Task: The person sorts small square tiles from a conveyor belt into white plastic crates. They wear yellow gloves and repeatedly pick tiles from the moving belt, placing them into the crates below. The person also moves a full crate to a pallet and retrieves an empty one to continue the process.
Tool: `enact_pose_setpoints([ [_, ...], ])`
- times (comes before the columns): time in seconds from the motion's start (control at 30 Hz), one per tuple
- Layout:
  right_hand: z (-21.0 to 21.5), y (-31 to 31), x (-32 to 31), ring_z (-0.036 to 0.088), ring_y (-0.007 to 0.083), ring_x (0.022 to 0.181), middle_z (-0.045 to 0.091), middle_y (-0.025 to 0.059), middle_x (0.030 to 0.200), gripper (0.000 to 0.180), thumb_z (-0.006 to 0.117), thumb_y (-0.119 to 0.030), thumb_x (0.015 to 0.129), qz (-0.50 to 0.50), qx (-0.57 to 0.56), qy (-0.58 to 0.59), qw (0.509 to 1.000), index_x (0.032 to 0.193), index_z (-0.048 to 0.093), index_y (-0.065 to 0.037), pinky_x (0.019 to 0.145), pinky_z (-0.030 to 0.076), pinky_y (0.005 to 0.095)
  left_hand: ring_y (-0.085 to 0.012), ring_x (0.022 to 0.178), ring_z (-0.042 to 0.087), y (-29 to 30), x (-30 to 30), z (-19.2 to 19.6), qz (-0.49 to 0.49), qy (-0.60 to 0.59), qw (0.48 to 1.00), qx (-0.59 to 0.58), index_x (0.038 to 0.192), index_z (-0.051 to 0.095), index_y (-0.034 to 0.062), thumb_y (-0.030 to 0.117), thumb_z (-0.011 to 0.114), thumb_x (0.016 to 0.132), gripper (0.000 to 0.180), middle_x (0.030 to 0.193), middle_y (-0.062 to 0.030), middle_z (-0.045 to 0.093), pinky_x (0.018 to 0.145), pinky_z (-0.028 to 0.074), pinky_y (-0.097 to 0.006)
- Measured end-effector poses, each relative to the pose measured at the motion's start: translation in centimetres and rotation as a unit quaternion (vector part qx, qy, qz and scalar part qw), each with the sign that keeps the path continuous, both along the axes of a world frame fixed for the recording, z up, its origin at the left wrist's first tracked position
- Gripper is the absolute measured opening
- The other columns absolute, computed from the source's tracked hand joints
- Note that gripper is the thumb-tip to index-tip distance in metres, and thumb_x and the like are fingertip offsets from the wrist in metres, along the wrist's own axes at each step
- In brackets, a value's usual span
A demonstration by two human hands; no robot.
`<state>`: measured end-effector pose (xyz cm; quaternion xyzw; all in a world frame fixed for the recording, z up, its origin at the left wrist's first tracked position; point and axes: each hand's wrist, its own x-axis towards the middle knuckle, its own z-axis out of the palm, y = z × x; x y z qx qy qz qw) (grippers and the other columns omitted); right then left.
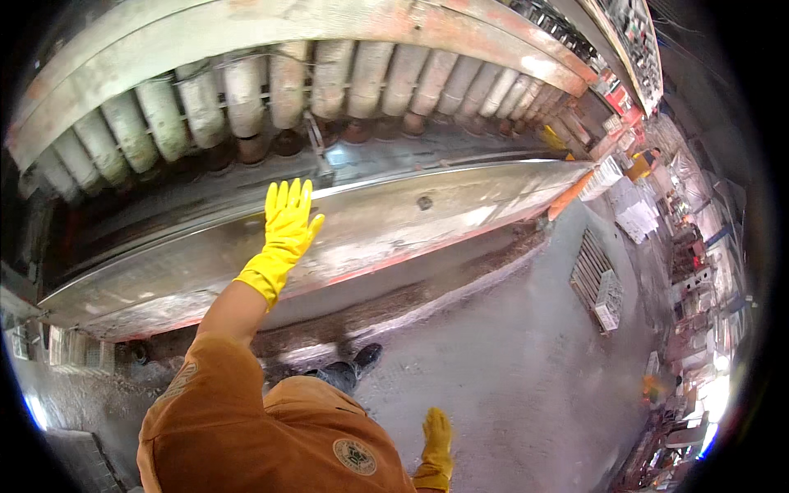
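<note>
My left hand (288, 222), in a yellow rubber glove, reaches up with its fingers straight and lies flat against the upper rim of a long, stained metal trough (427, 218). It holds nothing. My right hand (436, 448), also in a yellow glove, hangs low beside my body over the concrete floor with loose fingers and nothing in it. My brown-orange sleeve and shirt (246, 427) fill the lower left. My black boot (355, 370) stands on the floor at the foot of the trough.
Above the trough runs a curved row of several worn, pale cylinders (246, 99) on a big machine. A grey concrete floor (509, 378) lies to the right, with a metal floor grate (588, 271) and a white crate (610, 300). A person in orange (645, 164) stands far off.
</note>
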<state>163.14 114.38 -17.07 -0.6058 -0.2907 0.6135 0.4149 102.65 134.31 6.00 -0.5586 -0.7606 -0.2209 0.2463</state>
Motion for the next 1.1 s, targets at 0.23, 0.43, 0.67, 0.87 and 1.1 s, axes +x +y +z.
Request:
enact_pose_setpoints([
  [0.23,-1.1,2.6,4.6,0.066,0.0275,0.125,0.068,0.0145,0.139,0.050,0.066,-0.038,0.106,-0.039,-0.237,-0.078,0.968,0.140,0.064,-0.002,0.107,0.051,0.0376,-0.0473,0.143,0.049,9.9,6.6,-0.5,-0.039,0.035,0.998,0.024,0.154,0.050,0.0035,0.037,0.078,0.088,0.079,0.153,-0.0252,0.054,0.126,0.027,-0.061],
  [0.43,-0.4,10.9,10.9,0.065,0.0281,0.127,0.068,0.0148,0.141,0.051,0.066,-0.039,0.106,-0.062,-0.288,-0.128,0.947,0.142,0.063,-0.002,0.109,0.050,0.0382,-0.0472,0.144,0.047,21.7,14.2,0.3,-0.108,0.005,0.994,0.003,0.155,0.050,0.0045,0.032,0.078,0.086,0.079,0.155,-0.0260,0.051,0.126,0.026,-0.061],
  [0.67,0.9,23.1,18.8,0.064,0.0289,0.129,0.067,0.0151,0.142,0.053,0.065,-0.040,0.107,-0.075,-0.239,-0.136,0.959,0.144,0.062,-0.003,0.110,0.049,0.0390,-0.0473,0.139,0.050,36.4,24.5,1.5,-0.109,-0.035,0.993,0.032,0.153,0.050,0.0041,0.029,0.079,0.086,0.077,0.152,-0.0267,0.054,0.126,0.026,-0.061],
  [0.87,-0.5,32.8,27.1,0.063,0.0295,0.131,0.066,0.0154,0.144,0.054,0.064,-0.040,0.107,-0.040,-0.263,-0.137,0.954,0.146,0.060,-0.003,0.112,0.048,0.0397,-0.0467,0.138,0.052,41.9,28.3,1.0,-0.023,-0.026,0.998,0.060,0.153,0.053,0.0080,0.028,0.079,0.086,0.074,0.148,-0.0231,0.058,0.126,0.025,-0.062],
  [1.1,-1.1,46.8,40.9,0.062,0.0302,0.133,0.065,0.0158,0.146,0.056,0.064,-0.041,0.107,0.016,-0.269,-0.164,0.949,0.149,0.059,-0.003,0.113,0.047,0.0404,-0.0478,0.146,0.044,43.8,31.5,1.2,0.154,-0.012,0.988,-0.005,0.157,0.046,0.0053,0.035,0.082,0.082,0.089,0.153,-0.0238,0.053,0.128,0.021,-0.062],
])
